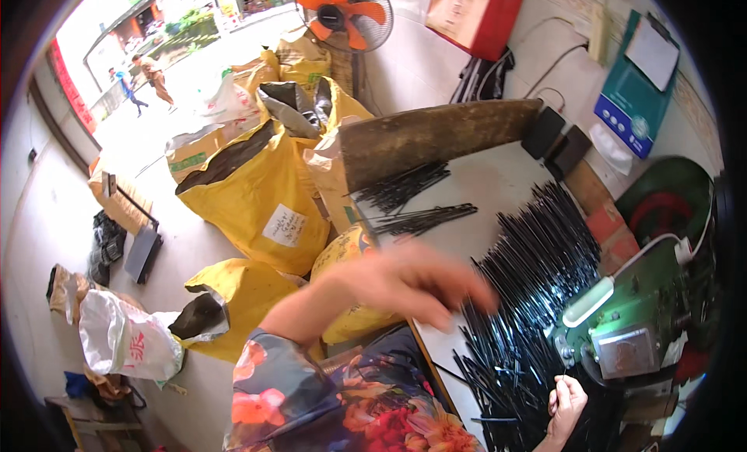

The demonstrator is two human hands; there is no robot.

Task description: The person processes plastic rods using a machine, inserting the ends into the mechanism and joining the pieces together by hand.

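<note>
1. A big heap of thin black rods (pixel 537 273) lies fanned across the pale table (pixel 482 187), running from the far right corner down toward the lower edge, where the rods cross each other in a tangle
2. The left hand (pixel 412 284) hangs over the near left fringe of that heap, fingers stretched out and loose, holding nothing; it is blurred, so whether the fingertips touch any rod cannot be told
3. The right hand (pixel 566 405) sits low at the near end of the heap, beside the green machine (pixel 646 312); its fingers are curled inward, but what they close on, if anything, is too small and dark to make out, and its forearm is cut off by the lower edge
4. The left arm's floral sleeve (pixel 342 397) fills the lower middle and hides the near table edge
5. 2 smaller bundles of black rods (pixel 412 203) lie apart on the far left of the table, just in front of a worn wooden board (pixel 436 137) standing on edge
6. A white tube lamp (pixel 589 301) glows on the machine, whose right side is lost in the dark rim
7. Yellow sacks (pixel 257 195) stand on the floor left of the table, and an orange fan (pixel 346 12) stands behind them
</note>
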